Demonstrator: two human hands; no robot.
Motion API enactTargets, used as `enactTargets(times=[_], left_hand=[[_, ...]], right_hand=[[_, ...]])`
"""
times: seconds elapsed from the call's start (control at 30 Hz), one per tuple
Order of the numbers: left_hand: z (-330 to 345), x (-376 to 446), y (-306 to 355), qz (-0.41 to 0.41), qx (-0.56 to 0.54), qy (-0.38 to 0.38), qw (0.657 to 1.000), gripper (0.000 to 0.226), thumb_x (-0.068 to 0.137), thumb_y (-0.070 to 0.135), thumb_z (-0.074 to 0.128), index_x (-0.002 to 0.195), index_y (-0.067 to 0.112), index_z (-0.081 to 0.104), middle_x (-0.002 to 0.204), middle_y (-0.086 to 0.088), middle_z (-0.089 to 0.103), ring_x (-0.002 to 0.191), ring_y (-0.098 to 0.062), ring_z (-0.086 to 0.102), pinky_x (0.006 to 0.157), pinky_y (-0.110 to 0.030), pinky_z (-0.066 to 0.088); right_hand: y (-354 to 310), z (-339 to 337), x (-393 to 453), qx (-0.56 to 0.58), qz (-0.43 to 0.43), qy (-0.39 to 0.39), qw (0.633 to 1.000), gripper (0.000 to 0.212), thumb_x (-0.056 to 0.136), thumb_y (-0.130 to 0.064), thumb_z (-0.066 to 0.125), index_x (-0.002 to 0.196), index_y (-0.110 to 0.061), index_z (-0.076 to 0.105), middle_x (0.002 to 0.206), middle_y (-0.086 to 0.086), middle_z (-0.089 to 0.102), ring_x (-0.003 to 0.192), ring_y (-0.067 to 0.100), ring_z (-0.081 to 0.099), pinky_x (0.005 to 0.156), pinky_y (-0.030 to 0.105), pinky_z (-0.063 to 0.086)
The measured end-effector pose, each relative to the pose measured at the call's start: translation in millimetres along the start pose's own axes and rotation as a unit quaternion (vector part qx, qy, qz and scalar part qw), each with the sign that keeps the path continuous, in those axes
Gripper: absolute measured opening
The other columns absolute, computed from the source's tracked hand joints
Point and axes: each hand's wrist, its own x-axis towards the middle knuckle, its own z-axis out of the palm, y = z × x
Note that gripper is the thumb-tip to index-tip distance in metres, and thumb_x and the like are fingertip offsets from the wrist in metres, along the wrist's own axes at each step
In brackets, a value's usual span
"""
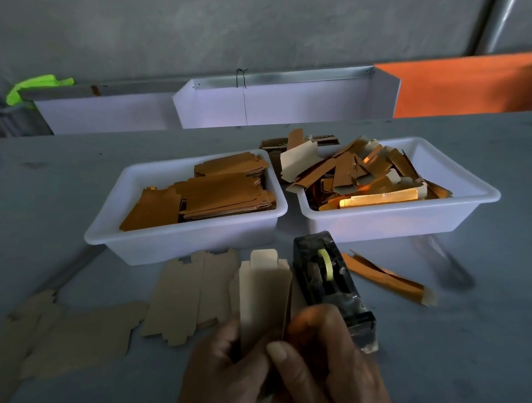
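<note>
A small folded cardboard carton (264,291), pale inside with a gold edge, stands upright near the bottom centre. My left hand (226,373) grips its lower left side. My right hand (326,364) pinches its right side with the thumb across the front. A dark tape dispenser (325,276) with a yellowish roll sits just right of the carton, close behind my right hand.
Left white tray (178,245) holds stacked flat gold carton blanks (215,195). Right white tray (406,222) holds a heap of folded gold cartons (365,179). Flat brown blanks (187,293) lie on the grey table at lower left. One gold carton (384,278) lies right of the dispenser.
</note>
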Motion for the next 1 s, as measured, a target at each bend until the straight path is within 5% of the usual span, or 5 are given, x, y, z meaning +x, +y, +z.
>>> enactTargets(times=[0.2,0.37,0.5,0.6,1.0], left_hand=[[-5.5,-1.2,5.1,0.079,0.064,-0.103,0.989,0.032,0.078,0.055,0.065,0.078,0.025,0.077,0.074,-0.007,0.073,0.071,-0.012,0.070,0.060,-0.018,0.051],[-3.4,3.4,-0.2,0.105,0.142,-0.072,0.982,0.026,0.086,0.037,0.059,0.080,0.017,0.073,0.064,-0.002,0.067,0.065,-0.012,0.064,0.061,-0.022,0.046],[-4.2,3.8,-2.7,0.034,0.092,-0.218,0.971,0.028,0.081,0.049,0.056,0.100,0.036,0.073,0.100,-0.002,0.074,0.099,-0.015,0.068,0.094,-0.039,0.051],[-1.9,3.2,-0.3,0.015,0.087,-0.268,0.959,0.031,0.079,0.039,0.060,0.106,0.031,0.072,0.110,-0.003,0.072,0.108,-0.013,0.065,0.102,-0.041,0.046],[6.2,-4.9,-4.3,0.022,0.119,-0.056,0.991,0.032,0.054,0.056,0.080,0.072,0.030,0.074,0.072,0.004,0.074,0.074,-0.011,0.070,0.080,-0.033,0.055]], right_hand=[[-3.2,-8.7,4.1,0.037,0.035,-0.025,0.998,0.030,0.082,-0.054,0.044,0.087,-0.026,0.055,0.072,-0.015,0.070,0.056,0.000,0.065,0.053,0.010,0.049],[-4.7,-12.5,3.9,-0.004,0.092,-0.006,0.996,0.035,0.058,-0.056,0.055,0.082,-0.031,0.055,0.075,-0.029,0.065,0.060,-0.007,0.063,0.053,0.004,0.044],[-2.5,-23.0,7.2,0.043,0.164,0.032,0.985,0.059,0.034,-0.062,0.062,0.086,-0.035,0.057,0.081,-0.023,0.067,0.073,-0.006,0.063,0.059,0.011,0.049],[-4.6,-28.0,11.2,0.148,0.230,-0.027,0.962,0.029,0.054,-0.033,0.078,0.081,-0.035,0.069,0.079,-0.011,0.073,0.075,0.001,0.067,0.068,0.020,0.049],[-6.0,-30.3,12.6,0.158,0.274,0.009,0.949,0.032,0.071,-0.005,0.076,0.082,-0.033,0.067,0.081,0.001,0.073,0.083,0.017,0.069,0.083,0.041,0.054]])
